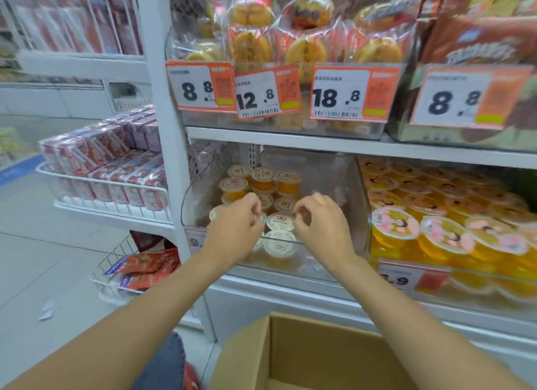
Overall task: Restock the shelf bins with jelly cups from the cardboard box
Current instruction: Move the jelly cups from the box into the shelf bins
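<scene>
A clear plastic shelf bin [359, 198] holds several small orange jelly cups [280, 246] with white lids, stacked on its left and front side; its right half is bare. My left hand [235, 230] hovers over the bin's front left, fingers loosely curled, with nothing seen in them. My right hand [322, 224] hovers just right of the cups, fingers also loosely curled and holding nothing visible. An open cardboard box [319, 352] sits below, at the bottom of the view; its contents are out of sight.
To the right, another bin [441, 235] is full of larger orange jelly cups. Packaged pastries [302, 52] and price tags [348, 93] fill the shelf above. Wire baskets of boxed goods [116, 186] and red packets [145, 267] stand left, beside the tiled floor.
</scene>
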The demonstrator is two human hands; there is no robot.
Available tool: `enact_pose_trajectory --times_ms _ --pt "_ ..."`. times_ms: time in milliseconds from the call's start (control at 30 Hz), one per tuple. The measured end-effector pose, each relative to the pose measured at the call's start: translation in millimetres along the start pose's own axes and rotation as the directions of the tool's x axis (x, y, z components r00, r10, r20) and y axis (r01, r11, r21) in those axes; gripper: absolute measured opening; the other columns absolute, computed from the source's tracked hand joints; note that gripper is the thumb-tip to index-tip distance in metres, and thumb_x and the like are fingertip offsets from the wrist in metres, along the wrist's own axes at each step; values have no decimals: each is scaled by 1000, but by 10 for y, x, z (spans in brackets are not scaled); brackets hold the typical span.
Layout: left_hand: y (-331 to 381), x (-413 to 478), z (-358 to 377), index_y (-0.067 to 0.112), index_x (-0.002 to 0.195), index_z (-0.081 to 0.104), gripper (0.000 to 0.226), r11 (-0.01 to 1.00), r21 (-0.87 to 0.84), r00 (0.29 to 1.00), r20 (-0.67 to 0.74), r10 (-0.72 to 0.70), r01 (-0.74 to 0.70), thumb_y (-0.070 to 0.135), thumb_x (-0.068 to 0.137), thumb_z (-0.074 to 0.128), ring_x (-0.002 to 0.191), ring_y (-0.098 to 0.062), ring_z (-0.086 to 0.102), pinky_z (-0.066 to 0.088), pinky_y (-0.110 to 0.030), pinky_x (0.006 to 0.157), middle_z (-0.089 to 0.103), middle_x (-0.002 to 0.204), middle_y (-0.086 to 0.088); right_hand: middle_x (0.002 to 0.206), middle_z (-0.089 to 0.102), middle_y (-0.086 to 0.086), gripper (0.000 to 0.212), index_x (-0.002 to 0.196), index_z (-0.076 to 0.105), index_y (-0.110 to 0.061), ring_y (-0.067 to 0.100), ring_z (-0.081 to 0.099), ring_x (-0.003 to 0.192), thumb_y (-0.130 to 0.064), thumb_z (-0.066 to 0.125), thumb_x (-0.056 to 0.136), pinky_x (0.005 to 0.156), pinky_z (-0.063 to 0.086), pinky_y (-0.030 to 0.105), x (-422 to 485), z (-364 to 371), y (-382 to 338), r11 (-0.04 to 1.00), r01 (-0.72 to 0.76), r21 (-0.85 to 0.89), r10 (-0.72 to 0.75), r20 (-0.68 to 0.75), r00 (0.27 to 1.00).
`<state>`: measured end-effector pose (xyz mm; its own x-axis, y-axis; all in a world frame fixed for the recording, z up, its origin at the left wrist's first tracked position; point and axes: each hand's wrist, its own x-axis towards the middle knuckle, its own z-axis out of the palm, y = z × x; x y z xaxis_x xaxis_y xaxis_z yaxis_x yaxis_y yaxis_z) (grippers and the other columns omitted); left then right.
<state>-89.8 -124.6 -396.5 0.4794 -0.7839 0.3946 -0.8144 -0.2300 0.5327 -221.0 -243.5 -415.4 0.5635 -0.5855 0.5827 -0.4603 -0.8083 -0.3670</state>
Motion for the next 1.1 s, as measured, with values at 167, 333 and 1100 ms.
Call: enact_pose_trajectory --times_ms 167,333,1100 --pt "160 -683 271 23 75 44 17 999 -11 969 242 38 -36 14 79 57 64 -20 51 42 -37 60 51 66 5 77 59 -4 10 85 61 -18 21 59 75 -14 65 77 57 42 29 -988 -130 98 999 50 -16 -49 63 997" --pt "-49 -1264 886 26 78 51 15 994 87 804 585 -107 68 13 79 58 77 -21 59 51 -36 74 57 70 7 113 62 0 31 118 60 -20 20 59 106 -25 58 87 86 46 31 -2141 114 585 981 -181 -63 185 562 806" --pt "-857 -2769 2688 23 120 55 29 678 670 414 732 -540 -301 32 93 56 112 -22 59 48 -33 88 62 121 -2 109 67 -10 67 111 61 -36 15 62 101 -39 84 48 94 52 34 -4206 1348 1249 479 -854 -203 420 907 20"
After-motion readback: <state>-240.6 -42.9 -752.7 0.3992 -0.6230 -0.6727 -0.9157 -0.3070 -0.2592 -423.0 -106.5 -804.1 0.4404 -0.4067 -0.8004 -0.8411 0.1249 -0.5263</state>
